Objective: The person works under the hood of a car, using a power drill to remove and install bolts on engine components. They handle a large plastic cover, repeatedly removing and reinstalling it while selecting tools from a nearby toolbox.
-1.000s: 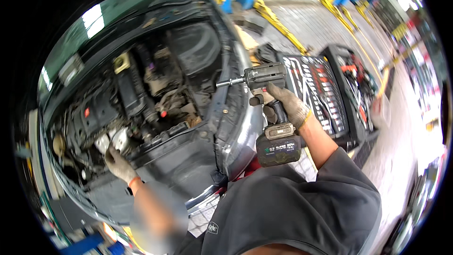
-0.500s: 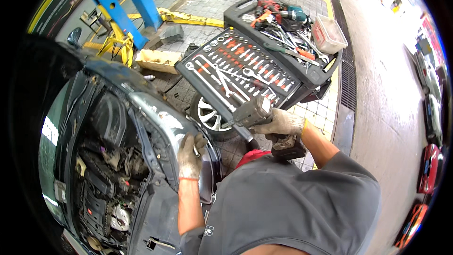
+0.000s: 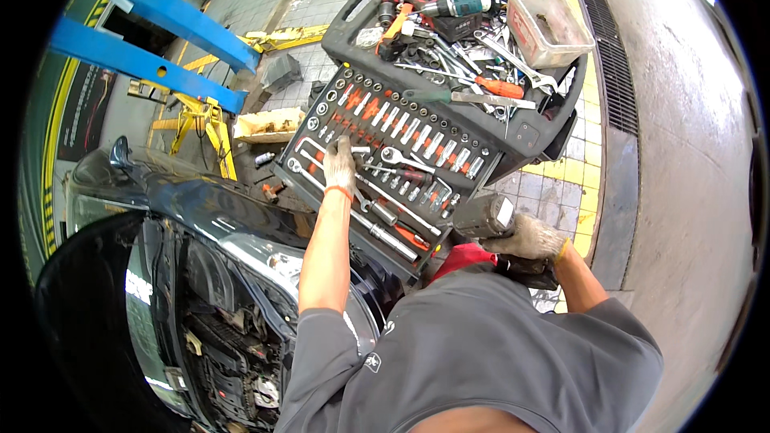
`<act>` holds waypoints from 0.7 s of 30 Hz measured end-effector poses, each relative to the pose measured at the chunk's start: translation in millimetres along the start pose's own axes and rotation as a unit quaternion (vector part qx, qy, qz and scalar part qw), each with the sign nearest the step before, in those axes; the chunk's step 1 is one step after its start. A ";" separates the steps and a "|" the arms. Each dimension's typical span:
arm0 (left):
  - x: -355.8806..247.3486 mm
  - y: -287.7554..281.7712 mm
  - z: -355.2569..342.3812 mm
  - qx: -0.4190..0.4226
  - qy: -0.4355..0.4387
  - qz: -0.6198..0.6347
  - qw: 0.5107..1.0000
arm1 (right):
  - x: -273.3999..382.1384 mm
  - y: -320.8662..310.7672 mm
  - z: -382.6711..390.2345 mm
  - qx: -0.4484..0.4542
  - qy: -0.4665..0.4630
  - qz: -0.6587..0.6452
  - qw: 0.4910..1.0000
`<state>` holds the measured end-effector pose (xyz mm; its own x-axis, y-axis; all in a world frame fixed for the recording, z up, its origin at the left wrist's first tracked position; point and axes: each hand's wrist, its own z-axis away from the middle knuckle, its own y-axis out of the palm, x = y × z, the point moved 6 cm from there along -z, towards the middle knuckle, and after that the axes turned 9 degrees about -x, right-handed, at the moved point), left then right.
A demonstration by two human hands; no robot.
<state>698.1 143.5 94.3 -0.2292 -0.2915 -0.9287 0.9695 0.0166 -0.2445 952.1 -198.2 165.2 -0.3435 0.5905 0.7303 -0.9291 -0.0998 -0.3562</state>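
My left hand [image 3: 340, 167], in a pale work glove, is over the middle of the open socket set drawer [image 3: 317, 196]. Its fingers are curled, and a short silver socket [image 3: 361, 150] sticks out beside them, apparently gripped. Rows of sockets, a ratchet [image 3: 393, 155] and a combination wrench [image 3: 363, 200] lie around it. My right hand [image 3: 529, 238], also gloved, is wrapped round the handle of a dark cordless impact wrench [image 3: 484, 216]. The tool is held in front of my body, right of the drawer, its front end pointing left.
Above the drawer, the tool cart's top [image 3: 353, 44] carries loose wrenches, a teal power drill [image 3: 457, 5] and a clear plastic bin [image 3: 553, 28]. At left stands a dark car [image 3: 216, 200] with its engine bay exposed. Blue lift posts [image 3: 172, 20] rise behind it.
My left hand has moved from the car's front edge up and away to the drawer. The impact wrench has shifted right and a little nearer my body. My view has turned toward the cart.
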 end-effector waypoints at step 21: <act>-91.1 97.5 143.7 0.440 0.284 -0.185 0.832 | -5.6 -51.1 -5.9 -0.063 -0.091 -0.124 0.986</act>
<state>825.9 34.2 195.1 -0.2881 0.3816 -0.8783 0.4542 -0.7530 -0.4761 1002.3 -191.7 175.9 -0.1385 0.4291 0.8926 -0.9669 0.1365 -0.2156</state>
